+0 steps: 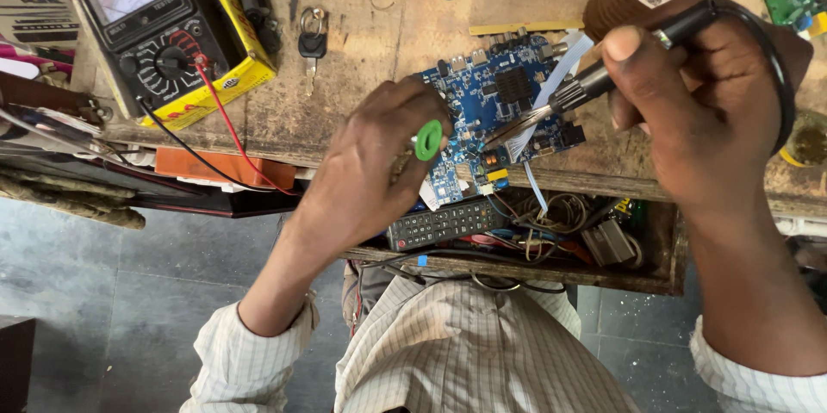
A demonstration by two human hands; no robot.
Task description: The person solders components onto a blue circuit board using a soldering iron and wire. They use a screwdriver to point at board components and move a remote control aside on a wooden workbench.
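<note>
the blue circuit board (495, 116) lies at the centre of the frame on the near edge of the wooden workbench (362, 25), its long axis running roughly left to right, tilted slightly up toward the right. the right hand (706, 103), in the upper right of the frame, is closed in a pen-like grip around a soldering iron (603, 77); the iron's long axis runs from upper right down to lower left, and its tip (508, 133) sits on or just above the middle of the board (contact cannot be confirmed). the board therefore lies to the lower left of the right hand, along the line of the iron. the left hand (379, 163), at centre left, rests on the board's left end with fingers curled, pinching a small green ring-shaped piece (428, 139); it is the hand nearer the board, touching it. a white flat ribbon cable (551, 90) crosses the board close beside the iron's shaft and is the nearest obstruction. an analog multimeter (151, 21) in a yellow case stands in the upper left, its red lead (233, 133) and black lead trailing down toward the bench edge, well apart from the board. a key (312, 43) lies above the left hand. below the board an open drawer (603, 271) holds a remote control (444, 223) and tangled wires.
</note>
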